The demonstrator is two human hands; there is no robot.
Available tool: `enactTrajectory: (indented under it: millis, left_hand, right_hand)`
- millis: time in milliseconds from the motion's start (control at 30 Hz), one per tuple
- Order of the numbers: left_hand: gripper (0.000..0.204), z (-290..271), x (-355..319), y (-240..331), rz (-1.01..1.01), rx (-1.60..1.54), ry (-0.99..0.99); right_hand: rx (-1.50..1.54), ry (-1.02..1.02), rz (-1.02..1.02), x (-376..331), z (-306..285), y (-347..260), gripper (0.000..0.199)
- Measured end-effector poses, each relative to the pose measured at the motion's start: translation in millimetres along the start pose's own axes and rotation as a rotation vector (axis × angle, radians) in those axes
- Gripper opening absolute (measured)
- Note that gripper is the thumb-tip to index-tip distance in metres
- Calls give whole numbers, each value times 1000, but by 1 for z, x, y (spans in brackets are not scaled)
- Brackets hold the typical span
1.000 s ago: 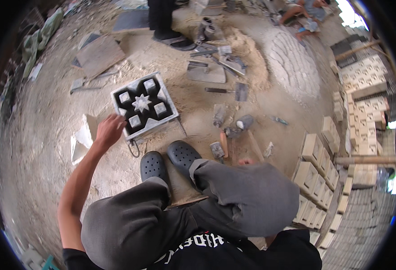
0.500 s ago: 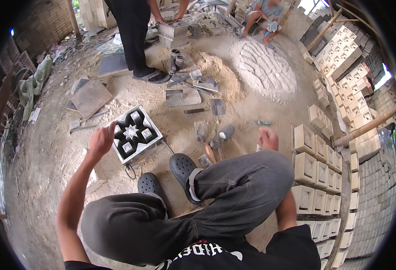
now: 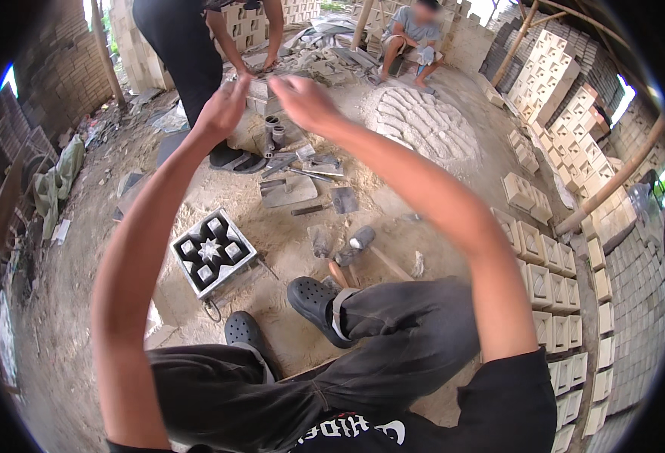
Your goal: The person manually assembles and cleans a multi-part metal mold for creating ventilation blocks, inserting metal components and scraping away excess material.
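Note:
Both my arms stretch forward across the middle of the head view. My left hand [image 3: 224, 109] and my right hand [image 3: 304, 102] are raised close together, with a small gap between them. Their fingers are blurred by motion, and no held thing can be made out. Beyond them a standing co-worker's hands are at a grey block-like form [image 3: 261, 100], partly hidden by my hands. On the ground before my feet sits a square metal mould [image 3: 234, 269] with dark hollows and a pale star-shaped centre. Neither of my hands touches it.
A trowel [image 3: 291, 191], a flat scraper [image 3: 343, 200] and a mallet [image 3: 362, 237] lie on the dusty ground. A pale powder heap [image 3: 423, 124] is farther right, near a seated person. Rows of cream blocks [image 3: 553, 287] line the right side.
My left hand has risen forward from beside the mould. My right hand has swung from beside my right knee up and inward toward the left. The view has tilted up slightly.

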State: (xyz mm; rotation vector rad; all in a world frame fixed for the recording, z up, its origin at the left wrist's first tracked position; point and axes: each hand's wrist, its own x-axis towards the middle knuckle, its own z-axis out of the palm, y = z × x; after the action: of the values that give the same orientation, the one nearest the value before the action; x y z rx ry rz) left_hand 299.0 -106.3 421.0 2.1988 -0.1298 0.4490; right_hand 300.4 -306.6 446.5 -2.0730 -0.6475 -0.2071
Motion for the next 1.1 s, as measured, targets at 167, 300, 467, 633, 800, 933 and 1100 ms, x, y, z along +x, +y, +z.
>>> enactTrajectory:
  millis: [167,300,467,633,800,933,1100]
  left_hand:
    - [70,91,-15,17,-276,-1222,111]
    - [86,81,-66,-36,-423,-1521,29]
    - [99,84,-90,-51,-823,-1611,292]
    - [103,103,-91,-28,-624,-1590,450]
    - [87,145,-94,-35,-801,-1679,519]
    - [79,172,-111,-72,-658,-1778,305]
    - [88,190,-104,-74,-871,-1815,220]
  right_hand:
    - [-78,98,-264,19,87,27,61]
    - [399,-158,-355,-19,134,43,60]
    - [-457,-590,-184,-51,113,107,62]
    - [-752,-604,-4,-37,66,131,68]
    - [-297,-475,124,-38,74,120,71]
    - [-112,-524,91,-65,92,91,73]
    - [14,-356,-97,-88,116,138,67]
